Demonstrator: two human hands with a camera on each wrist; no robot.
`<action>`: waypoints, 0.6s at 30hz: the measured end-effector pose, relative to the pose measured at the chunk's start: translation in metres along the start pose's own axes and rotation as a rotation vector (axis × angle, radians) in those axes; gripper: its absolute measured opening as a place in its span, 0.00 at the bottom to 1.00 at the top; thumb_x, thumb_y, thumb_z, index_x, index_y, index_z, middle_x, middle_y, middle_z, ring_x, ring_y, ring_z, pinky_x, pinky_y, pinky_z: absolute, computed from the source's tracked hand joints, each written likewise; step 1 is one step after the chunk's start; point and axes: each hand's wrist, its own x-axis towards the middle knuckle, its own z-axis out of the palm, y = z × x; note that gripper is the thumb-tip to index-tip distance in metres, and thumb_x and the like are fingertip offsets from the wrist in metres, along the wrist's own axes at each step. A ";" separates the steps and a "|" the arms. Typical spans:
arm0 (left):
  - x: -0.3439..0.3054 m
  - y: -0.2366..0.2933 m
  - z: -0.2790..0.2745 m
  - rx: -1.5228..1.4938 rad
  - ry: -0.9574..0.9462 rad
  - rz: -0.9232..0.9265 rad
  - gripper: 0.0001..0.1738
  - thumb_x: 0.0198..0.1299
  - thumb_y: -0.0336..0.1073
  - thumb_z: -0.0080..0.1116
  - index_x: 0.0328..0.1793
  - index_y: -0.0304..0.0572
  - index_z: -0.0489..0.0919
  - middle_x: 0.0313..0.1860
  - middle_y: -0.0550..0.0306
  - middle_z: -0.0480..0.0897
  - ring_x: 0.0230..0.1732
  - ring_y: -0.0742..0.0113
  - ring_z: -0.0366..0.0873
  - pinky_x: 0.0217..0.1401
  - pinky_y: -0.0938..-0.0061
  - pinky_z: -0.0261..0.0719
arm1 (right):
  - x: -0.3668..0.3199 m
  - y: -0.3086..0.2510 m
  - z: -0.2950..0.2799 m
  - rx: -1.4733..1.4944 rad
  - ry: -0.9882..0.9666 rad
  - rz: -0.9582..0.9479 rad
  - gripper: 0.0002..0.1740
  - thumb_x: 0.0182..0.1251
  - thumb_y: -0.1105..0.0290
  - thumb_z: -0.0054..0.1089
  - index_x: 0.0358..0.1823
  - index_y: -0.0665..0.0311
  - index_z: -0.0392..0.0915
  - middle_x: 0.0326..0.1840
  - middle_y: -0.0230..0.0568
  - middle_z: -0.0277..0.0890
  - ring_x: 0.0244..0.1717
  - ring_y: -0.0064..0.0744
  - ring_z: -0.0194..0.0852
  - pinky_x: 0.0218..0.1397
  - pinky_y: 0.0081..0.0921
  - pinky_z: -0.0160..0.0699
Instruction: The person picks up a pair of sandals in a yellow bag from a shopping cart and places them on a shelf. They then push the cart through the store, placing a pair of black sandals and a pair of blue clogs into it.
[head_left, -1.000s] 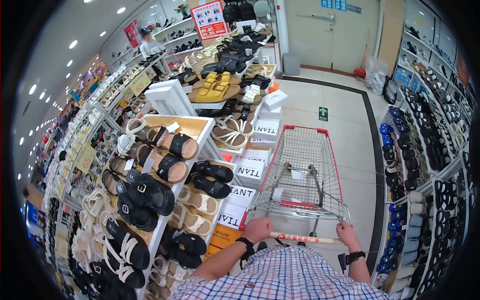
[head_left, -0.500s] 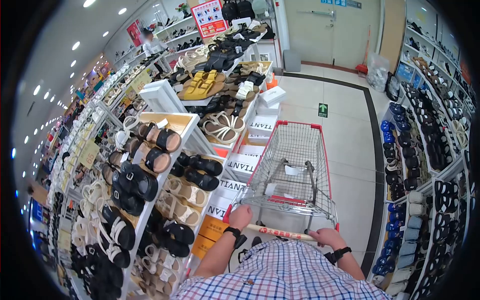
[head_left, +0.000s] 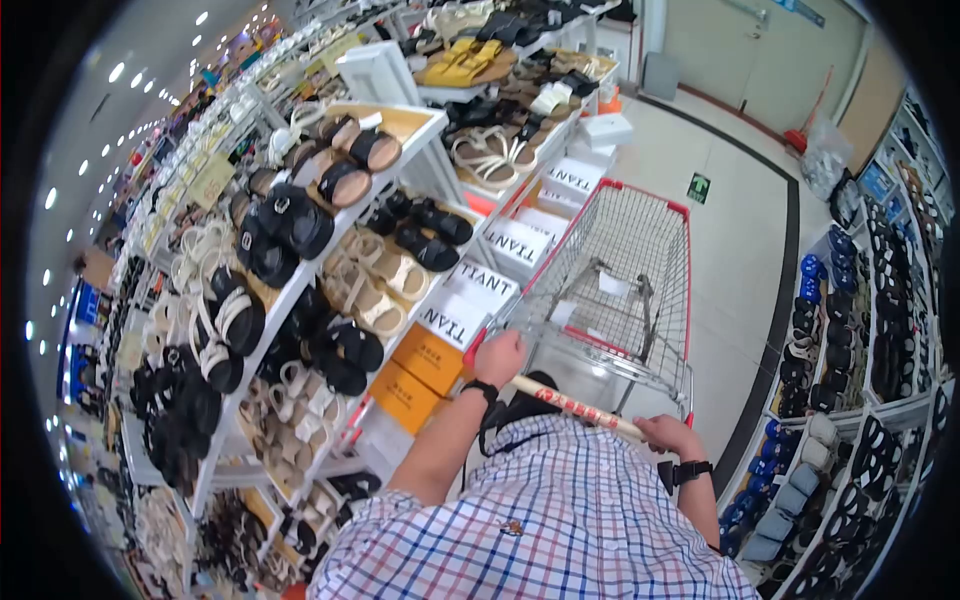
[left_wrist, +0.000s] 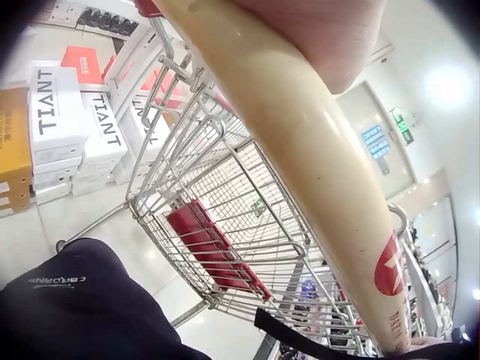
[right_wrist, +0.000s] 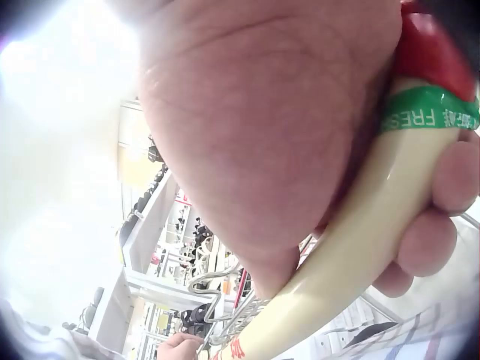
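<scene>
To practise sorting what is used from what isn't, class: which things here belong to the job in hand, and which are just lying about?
Belong to the job:
shopping cart
handle
left hand and right hand, gripping the handle

Just lying about:
white shoe boxes
orange boxes
yellow sandals
black sandals
grey bin

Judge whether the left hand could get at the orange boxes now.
Probably yes: the orange boxes stand low beside the left hand, their visible ends uncovered, but it must release the cart handle.
</scene>
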 end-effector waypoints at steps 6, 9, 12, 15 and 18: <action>0.007 -0.002 -0.005 0.008 -0.018 -0.058 0.11 0.62 0.42 0.50 0.40 0.46 0.79 0.31 0.43 0.83 0.34 0.42 0.82 0.36 0.51 0.79 | 0.007 -0.001 0.011 0.030 0.022 -0.032 0.35 0.69 0.38 0.46 0.33 0.67 0.83 0.18 0.37 0.76 0.18 0.28 0.75 0.24 0.27 0.73; 0.004 -0.001 -0.003 0.041 -0.090 -0.093 0.12 0.63 0.42 0.49 0.40 0.46 0.79 0.33 0.43 0.83 0.36 0.42 0.82 0.37 0.51 0.78 | 0.005 -0.004 0.017 0.050 0.030 -0.029 0.38 0.68 0.36 0.44 0.29 0.68 0.82 0.19 0.39 0.77 0.19 0.31 0.76 0.25 0.28 0.74; 0.013 -0.019 0.012 0.127 0.023 -0.087 0.12 0.62 0.44 0.50 0.37 0.47 0.78 0.29 0.44 0.83 0.32 0.39 0.82 0.33 0.47 0.78 | 0.005 0.000 0.013 0.046 0.042 -0.135 0.36 0.69 0.37 0.44 0.30 0.67 0.81 0.19 0.40 0.78 0.18 0.31 0.76 0.24 0.29 0.74; 0.015 -0.002 -0.007 0.103 -0.055 -0.125 0.13 0.64 0.44 0.48 0.39 0.45 0.78 0.33 0.43 0.83 0.35 0.39 0.82 0.37 0.49 0.78 | 0.006 0.009 0.013 0.205 0.100 -0.210 0.28 0.69 0.45 0.50 0.36 0.68 0.80 0.25 0.45 0.80 0.23 0.36 0.80 0.30 0.33 0.77; 0.015 -0.005 -0.002 0.076 -0.012 -0.078 0.12 0.64 0.43 0.48 0.39 0.46 0.78 0.32 0.43 0.83 0.35 0.40 0.82 0.36 0.49 0.78 | 0.015 0.017 0.025 0.122 0.374 -0.335 0.23 0.69 0.52 0.53 0.39 0.69 0.79 0.32 0.50 0.81 0.33 0.44 0.82 0.39 0.35 0.78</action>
